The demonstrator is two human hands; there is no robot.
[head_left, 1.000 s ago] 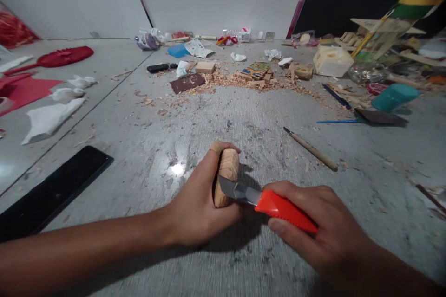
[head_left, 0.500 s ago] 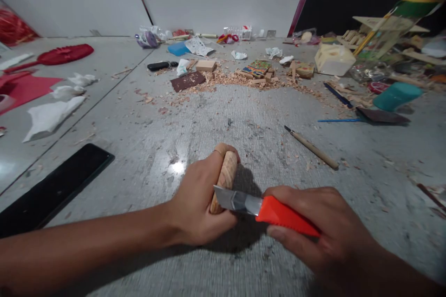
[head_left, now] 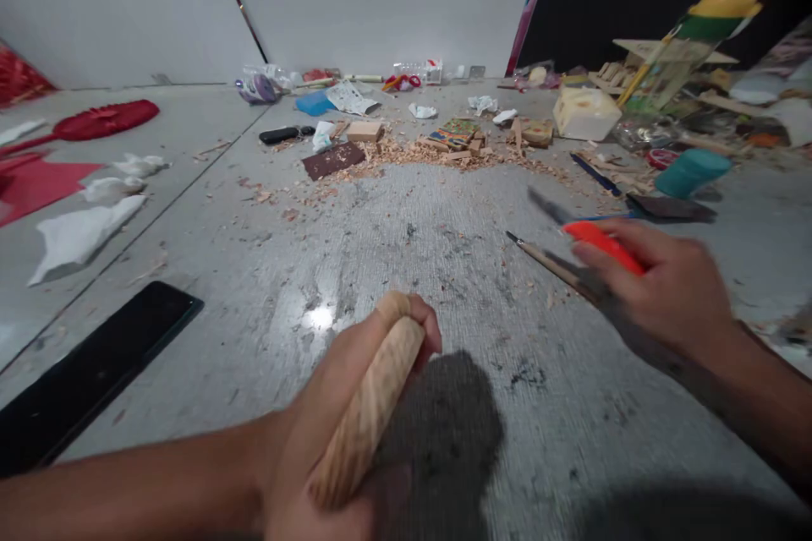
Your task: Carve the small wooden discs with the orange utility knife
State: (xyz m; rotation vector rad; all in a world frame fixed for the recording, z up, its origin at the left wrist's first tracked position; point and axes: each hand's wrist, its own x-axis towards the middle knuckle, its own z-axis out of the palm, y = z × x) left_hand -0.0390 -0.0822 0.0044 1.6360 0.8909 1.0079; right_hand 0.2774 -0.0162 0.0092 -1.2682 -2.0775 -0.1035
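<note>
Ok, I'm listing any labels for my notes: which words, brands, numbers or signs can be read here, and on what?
None can be read with certainty.
Colourful packet: printing too small and blurred.
White sheet at the back: dark marks too small.
Red round item at the right: pale markings too blurred.

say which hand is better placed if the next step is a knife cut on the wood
Probably the right hand: it holds the red-handled knife. The left hand is wrapped around the wooden piece, so seems better suited to steadying it.
</note>
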